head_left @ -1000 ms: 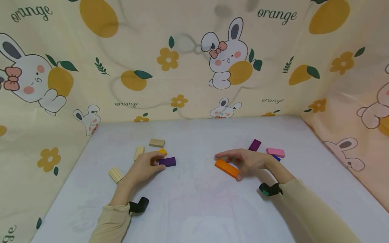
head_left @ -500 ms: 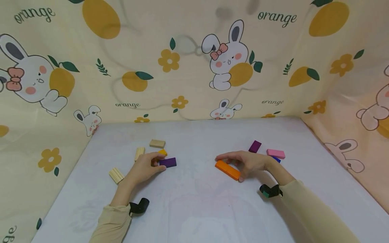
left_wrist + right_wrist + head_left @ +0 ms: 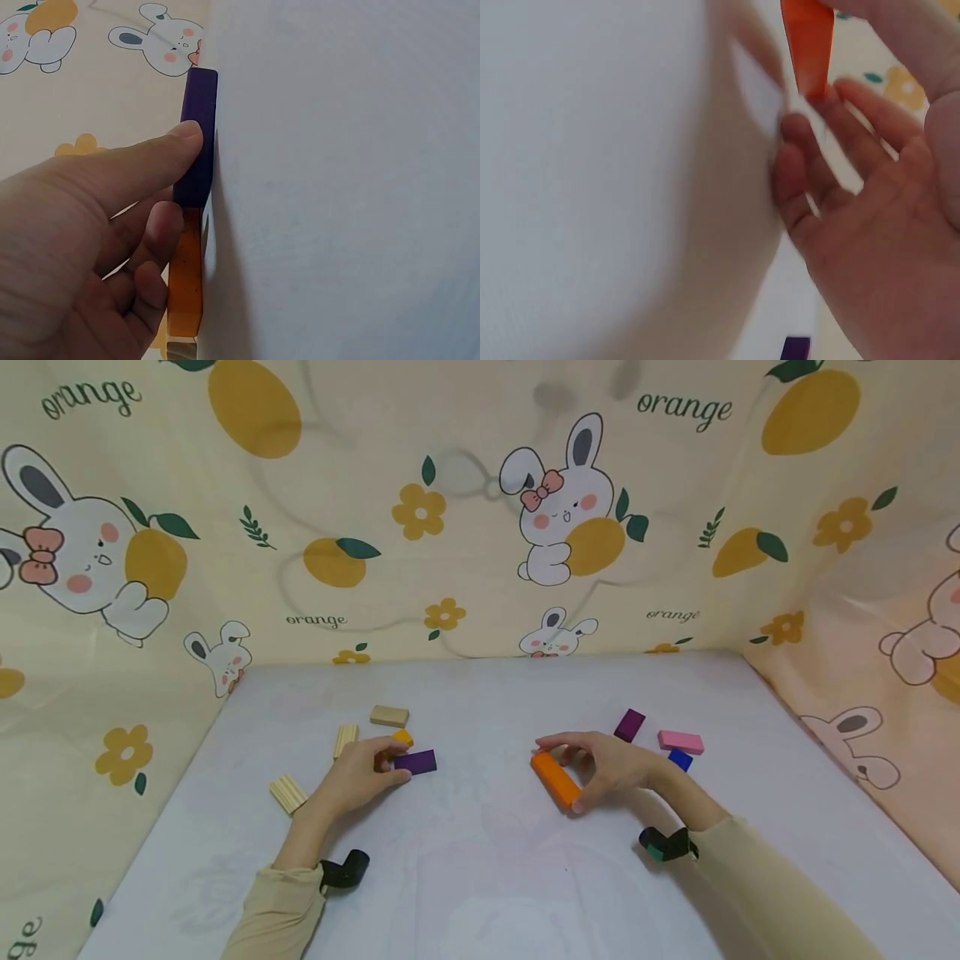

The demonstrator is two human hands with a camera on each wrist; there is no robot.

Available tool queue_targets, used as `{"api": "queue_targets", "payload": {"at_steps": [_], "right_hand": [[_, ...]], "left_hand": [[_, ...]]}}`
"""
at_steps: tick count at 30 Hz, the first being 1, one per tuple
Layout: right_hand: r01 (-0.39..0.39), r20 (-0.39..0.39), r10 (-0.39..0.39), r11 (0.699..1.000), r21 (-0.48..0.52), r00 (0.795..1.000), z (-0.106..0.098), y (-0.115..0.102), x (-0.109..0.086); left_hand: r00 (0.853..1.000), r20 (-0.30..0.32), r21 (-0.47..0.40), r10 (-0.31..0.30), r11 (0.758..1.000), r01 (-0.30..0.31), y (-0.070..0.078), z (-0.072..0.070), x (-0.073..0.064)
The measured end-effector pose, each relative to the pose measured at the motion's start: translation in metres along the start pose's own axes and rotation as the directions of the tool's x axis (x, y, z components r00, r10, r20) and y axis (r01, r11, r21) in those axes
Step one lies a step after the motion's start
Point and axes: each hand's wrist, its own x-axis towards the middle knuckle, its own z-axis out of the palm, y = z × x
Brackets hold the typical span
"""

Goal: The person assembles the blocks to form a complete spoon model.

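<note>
On the table (image 3: 480,868), the left hand (image 3: 362,777) pinches a purple block (image 3: 416,762), the wider-spread right hand (image 3: 611,766) maybe an orange block (image 3: 555,779).

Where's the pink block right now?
In the head view, the pink block lies on the right side of the table, beyond the blue block, right of the plum block and of the right hand.

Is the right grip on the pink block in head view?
No, the right grip spans the orange block from end to end with thumb and fingers, while the pink block lies farther right.
</note>
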Motion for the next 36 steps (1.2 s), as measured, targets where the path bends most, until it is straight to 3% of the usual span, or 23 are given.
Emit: {"api": "queue_targets", "payload": {"at_steps": [4, 8, 12, 18, 21, 26, 36], "right_hand": [[-0.007, -0.126, 0.008, 1.0, 0.002, 0.992, 0.012, -0.014, -0.001], [-0.008, -0.256, 0.005, 1.0, -0.012, 0.967, 0.033, -0.032, -0.001], [-0.02, -0.325, 0.009, 0.999, -0.031, 0.946, 0.054, -0.05, 0.002], [-0.011, -0.294, 0.01, 1.0, -0.004, 0.956, 0.072, -0.061, 0.008], [-0.009, -0.256, -0.001, 0.999, -0.04, 0.967, 0.078, -0.06, 0.01], [-0.002, -0.278, -0.031, 0.993, -0.118, 0.96, 0.083, -0.059, 0.016], [-0.095, -0.264, 0.07, 0.992, -0.082, 0.962, 0.079, -0.059, 0.02]], "left_hand": [[1.0, -0.002, 0.003, 0.007, 1.0, -0.007, -0.001, -0.001, 0.0], [1.0, 0.0, -0.004, 0.011, 1.0, -0.011, 0.001, -0.001, 0.0], [1.0, 0.0, 0.001, 0.004, 1.0, -0.004, 0.002, -0.002, 0.0], [1.0, 0.002, 0.02, -0.006, 1.0, 0.006, 0.002, -0.003, 0.0], [1.0, 0.0, 0.018, -0.008, 1.0, 0.008, 0.001, -0.003, -0.001], [1.0, 0.0, 0.005, -0.008, 1.0, 0.008, 0.001, -0.002, -0.001], [1.0, 0.001, -0.013, -0.013, 1.0, 0.013, 0.001, -0.002, -0.001]]}}
